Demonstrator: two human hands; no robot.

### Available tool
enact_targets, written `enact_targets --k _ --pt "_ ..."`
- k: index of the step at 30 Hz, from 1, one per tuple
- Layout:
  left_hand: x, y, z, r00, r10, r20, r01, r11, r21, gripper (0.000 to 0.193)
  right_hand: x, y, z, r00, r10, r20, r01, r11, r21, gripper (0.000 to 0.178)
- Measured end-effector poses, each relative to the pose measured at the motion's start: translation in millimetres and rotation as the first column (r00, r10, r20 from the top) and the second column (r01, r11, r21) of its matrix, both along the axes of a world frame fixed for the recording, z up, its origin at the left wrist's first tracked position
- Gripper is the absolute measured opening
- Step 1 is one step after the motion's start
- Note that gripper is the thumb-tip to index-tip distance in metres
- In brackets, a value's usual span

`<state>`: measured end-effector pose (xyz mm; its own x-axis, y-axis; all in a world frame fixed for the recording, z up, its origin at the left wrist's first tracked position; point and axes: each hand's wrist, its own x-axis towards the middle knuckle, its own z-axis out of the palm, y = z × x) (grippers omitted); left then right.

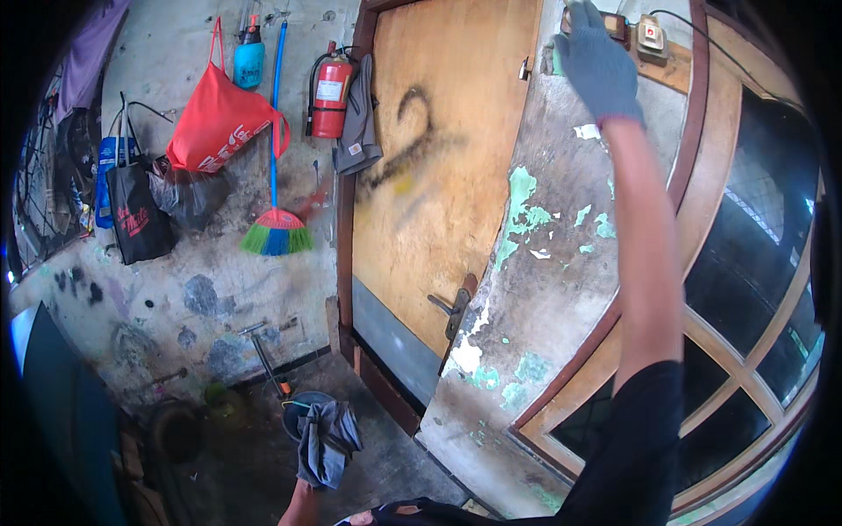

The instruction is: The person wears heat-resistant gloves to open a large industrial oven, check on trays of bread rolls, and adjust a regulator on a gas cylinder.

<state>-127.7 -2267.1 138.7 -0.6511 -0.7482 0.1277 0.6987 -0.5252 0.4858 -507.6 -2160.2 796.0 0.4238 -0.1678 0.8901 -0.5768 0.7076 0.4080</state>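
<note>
My right hand (598,66), in a grey knit glove, is raised high at the end of an outstretched arm. Its fingers point upward, close to a brown switch box (619,28) on the wall; whether they touch it I cannot tell. Beside that box sits a white socket with a red switch (651,35). Low in the view, my left hand (311,460) grips a bunched grey cloth (336,430). The left fingers are mostly lost among the cloth's folds. Just behind the cloth is a dark bucket (296,417).
A wooden door (447,167) with a lever handle (454,305) is shut. On the left wall hang a fire extinguisher (331,95), a broom (275,230), a red bag (224,118) and a black bag (139,215). A glazed wooden frame (712,223) stands right.
</note>
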Motion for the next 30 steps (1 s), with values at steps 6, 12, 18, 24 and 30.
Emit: enact_targets --k 6,12,18,24,30 --pt "53 -18 -99 0.923 0.311 0.227 -0.254 0.935 -0.249 0.041 151 -62 -318 0.187 0.603 0.775 -0.954 0.301 -0.004 0.029" --pt "70 100 -53 0.894 0.446 0.033 -0.435 0.850 0.298 0.039 101 -91 -796 0.302 -0.474 0.827 -0.953 -0.161 0.255 0.049" --pt "140 308 -86 0.571 0.791 0.218 -0.810 0.500 0.307 0.041 95 34 -1002 0.708 -0.616 0.345 -0.684 -0.720 0.118 0.044" --pt "178 510 -176 0.215 0.971 0.106 -0.819 0.120 0.562 0.035 145 28 -1020 0.851 -0.485 0.203 -0.502 -0.864 0.042 0.041" --pt "150 699 -236 -0.053 0.995 0.079 -0.919 -0.079 0.386 0.036 290 42 -999 0.709 -0.638 0.302 -0.667 -0.745 -0.010 0.035"
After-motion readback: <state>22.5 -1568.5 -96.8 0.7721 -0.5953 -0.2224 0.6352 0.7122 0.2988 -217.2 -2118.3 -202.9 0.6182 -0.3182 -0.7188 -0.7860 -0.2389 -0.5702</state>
